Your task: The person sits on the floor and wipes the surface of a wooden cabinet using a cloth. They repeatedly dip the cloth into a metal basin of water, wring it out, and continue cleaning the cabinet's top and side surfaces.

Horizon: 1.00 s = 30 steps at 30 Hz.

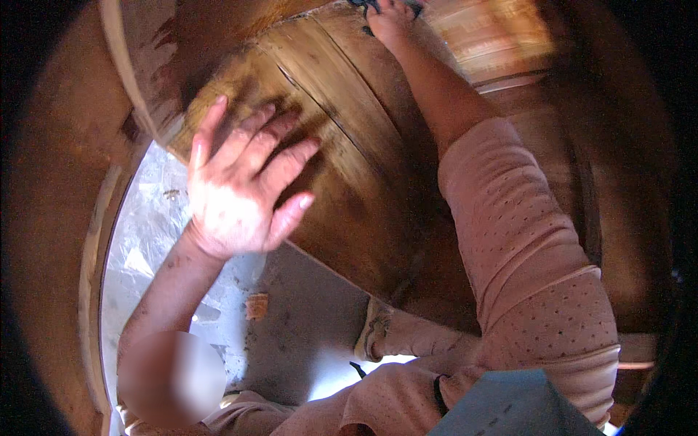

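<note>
My left hand [240, 180] is spread, its back to the camera, over the left edge of a brown wooden panel [349, 218] with long grooves. Nothing is held in it; whether the fingertips touch the wood cannot be told. At the top edge of the picture my right hand [393, 19] is closed around a dark thing [362, 4], perhaps a cloth, against the wood. Its kind is unclear, as the frame cuts it off.
Wooden walls [60, 180] with a lighter edge strip curve round the left side. Below lies a grey floor [294, 305] with a small orange-brown piece [257, 306] and scattered litter. Grooved wood [491, 38], blurred, stands at the upper right. A shod foot [373, 329] shows under the panel.
</note>
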{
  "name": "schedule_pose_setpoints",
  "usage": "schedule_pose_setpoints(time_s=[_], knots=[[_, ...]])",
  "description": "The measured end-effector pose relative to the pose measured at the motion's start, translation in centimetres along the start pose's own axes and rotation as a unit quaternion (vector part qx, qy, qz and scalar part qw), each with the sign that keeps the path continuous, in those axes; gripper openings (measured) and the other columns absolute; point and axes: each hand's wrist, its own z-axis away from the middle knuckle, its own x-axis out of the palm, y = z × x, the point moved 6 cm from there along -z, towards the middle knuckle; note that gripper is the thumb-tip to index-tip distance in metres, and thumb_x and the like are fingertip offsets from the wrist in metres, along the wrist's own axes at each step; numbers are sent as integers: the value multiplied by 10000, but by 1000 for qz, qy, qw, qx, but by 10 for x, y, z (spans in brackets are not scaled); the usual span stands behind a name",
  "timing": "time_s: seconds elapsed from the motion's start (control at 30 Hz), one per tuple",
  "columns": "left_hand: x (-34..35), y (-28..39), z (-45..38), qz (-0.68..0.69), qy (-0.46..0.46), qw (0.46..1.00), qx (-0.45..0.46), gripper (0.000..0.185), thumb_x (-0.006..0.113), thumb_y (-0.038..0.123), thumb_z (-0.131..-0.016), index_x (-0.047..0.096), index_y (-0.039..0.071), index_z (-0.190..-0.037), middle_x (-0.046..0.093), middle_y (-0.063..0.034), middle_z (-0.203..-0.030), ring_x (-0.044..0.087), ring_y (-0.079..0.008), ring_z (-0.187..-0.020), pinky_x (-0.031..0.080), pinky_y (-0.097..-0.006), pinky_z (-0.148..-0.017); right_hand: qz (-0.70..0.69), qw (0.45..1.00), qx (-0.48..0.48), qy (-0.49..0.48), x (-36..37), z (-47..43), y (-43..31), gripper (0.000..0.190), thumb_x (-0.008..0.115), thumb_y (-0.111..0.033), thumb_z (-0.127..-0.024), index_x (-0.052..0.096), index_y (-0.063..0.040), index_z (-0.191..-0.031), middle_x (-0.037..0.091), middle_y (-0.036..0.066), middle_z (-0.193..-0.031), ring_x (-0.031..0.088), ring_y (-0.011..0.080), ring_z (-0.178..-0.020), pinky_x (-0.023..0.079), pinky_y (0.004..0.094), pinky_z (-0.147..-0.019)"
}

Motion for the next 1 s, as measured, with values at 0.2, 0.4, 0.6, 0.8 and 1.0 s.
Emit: schedule_pose_setpoints(time_s=[0.2,0.4,0.6,0.8,1.0], knots=[[1,-11,6,17,-59,997,-35,460,544,484,-751,686,166,-1052,602,-107,-1200,521,-265,-1199,169,-550,-1102,-79,988,-119,-52,28,-10,25,325,601,-208,-794,638,-129,-1107,638,173,-1027,583,357,-981,411,503,-926],[5,-13,2,17,-103,993,-53,529,612,493,-680,670,171,-1096,509,-127,-1341,435,-274,-1291,93,-602,-1106,55,922,133,-361,22,42,159,491,604,-154,-760,549,-232,-1241,620,161,-1127,598,350,-1031,475,422,-891],[8,-15,1,40,-103,992,-56,550,631,492,-657,669,167,-1099,489,-136,-1360,405,-278,-1315,93,-615,-1103,184,870,175,-423,-44,71,212,325,511,-214,-885,590,-138,-1192,639,148,-1115,607,324,-1050,497,424,-857],[6,-15,7,23,-86,995,-45,529,380,510,-871,663,108,-1065,507,-153,-1339,417,-303,-1303,73,-583,-1115,293,742,122,-590,-63,104,233,269,515,-235,-884,645,-119,-1090,661,126,-1055,626,298,-1009,512,410,-844],[2,-11,8,18,-29,999,-32,471,478,460,-822,681,92,-1036,560,-141,-1278,468,-279,-1261,114,-543,-1124,318,608,52,-725,-86,109,178,265,515,-235,-886,644,-115,-1083,663,122,-1042,629,288,-988,514,403,-834]])
